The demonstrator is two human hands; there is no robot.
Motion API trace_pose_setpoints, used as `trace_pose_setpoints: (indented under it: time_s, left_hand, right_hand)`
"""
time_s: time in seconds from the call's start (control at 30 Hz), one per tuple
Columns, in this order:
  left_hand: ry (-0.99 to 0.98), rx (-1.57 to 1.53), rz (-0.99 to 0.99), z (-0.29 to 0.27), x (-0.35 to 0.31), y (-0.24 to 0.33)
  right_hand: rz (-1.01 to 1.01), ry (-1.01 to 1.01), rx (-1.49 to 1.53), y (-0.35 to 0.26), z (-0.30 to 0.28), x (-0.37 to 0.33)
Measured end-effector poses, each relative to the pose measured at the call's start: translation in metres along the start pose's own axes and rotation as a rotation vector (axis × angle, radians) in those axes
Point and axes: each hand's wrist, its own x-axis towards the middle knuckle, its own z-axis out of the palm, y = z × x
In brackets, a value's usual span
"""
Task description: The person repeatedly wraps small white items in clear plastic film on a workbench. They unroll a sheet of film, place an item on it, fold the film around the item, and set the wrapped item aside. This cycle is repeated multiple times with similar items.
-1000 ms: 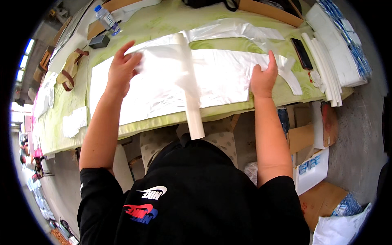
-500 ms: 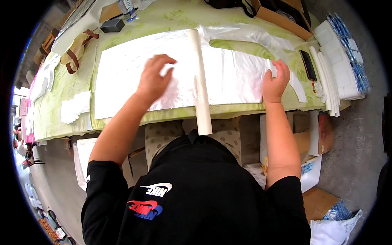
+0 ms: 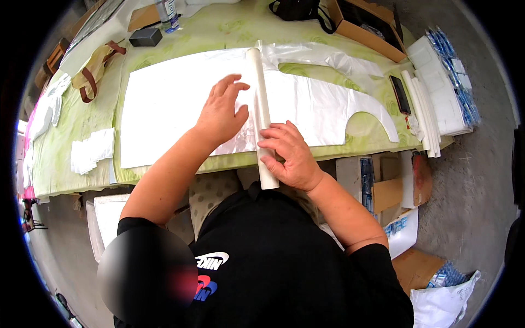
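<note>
White tube (image 3: 263,112), one, lies beside left hand (image 3: 221,112), apparently touching right hand (image 3: 290,154), both hands' fingers loosely parted.

Bare hands, two: one left hand (image 3: 221,113), one right hand (image 3: 294,157). Thick off-white tube (image 3: 263,112), one. Slim white tubes (image 3: 424,116), at least three. Smartphone (image 3: 400,94), one. Clear plastic bottle (image 3: 168,15), one. Dark grey box (image 3: 145,37), one. Yellowish bag (image 3: 97,66), one; brown handles (image 3: 116,47), two. Black bag (image 3: 295,10), one. Open cardboard box (image 3: 365,44) on the tabletop, one. White plastic sack (image 3: 443,303), one.

Bright glare on the white sheet (image 3: 169,104), fisheye-bent edges, black corners, blurred round patch (image 3: 145,276).
</note>
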Motion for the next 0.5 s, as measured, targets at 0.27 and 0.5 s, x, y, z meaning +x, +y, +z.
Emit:
trace_pose_setpoints:
  time_s: [0.27,0.5]
  left_hand:
    - [-0.019,0.081,0.373,-0.005,0.012,0.005]
    - [-0.123,-0.093,0.275,-0.019,-0.018,-0.016]
  right_hand:
    - [0.236,0.116,-0.170,0.034,0.000,0.008]
    - [0.118,-0.193,-0.346,0.075,0.022,0.064]
